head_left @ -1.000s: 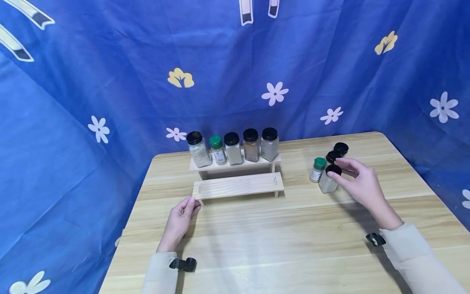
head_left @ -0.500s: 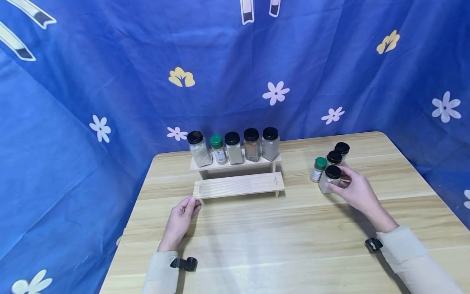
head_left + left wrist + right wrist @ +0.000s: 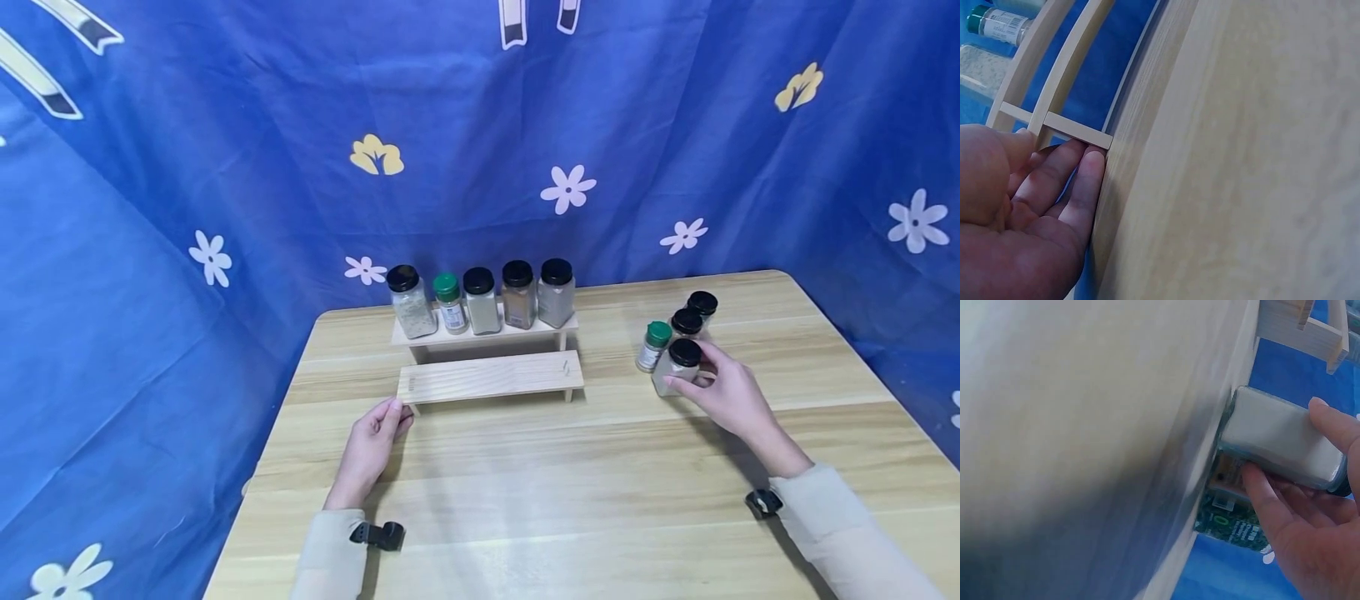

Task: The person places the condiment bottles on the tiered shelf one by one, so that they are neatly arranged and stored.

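A two-step wooden spice rack stands near the back of the table. My left hand pinches the front left corner of its lower step, thumb at the edge and fingers beneath it in the left wrist view. At the right, my right hand grips a spice jar with a black lid and pale contents, thumb on one side and fingers on the other. The jar looks upright on the table. Beside it stand a green-lidded spice jar and two more black-lidded jars, partly hidden.
Several spice jars line the rack's upper step, one of them green-lidded. The wooden table reaches toward me. A blue patterned curtain hangs behind and at both sides.
My right hand has lowered from the jar's lid to its body and closed round it. The left hand keeps its place at the rack corner. The head view has shifted slightly.
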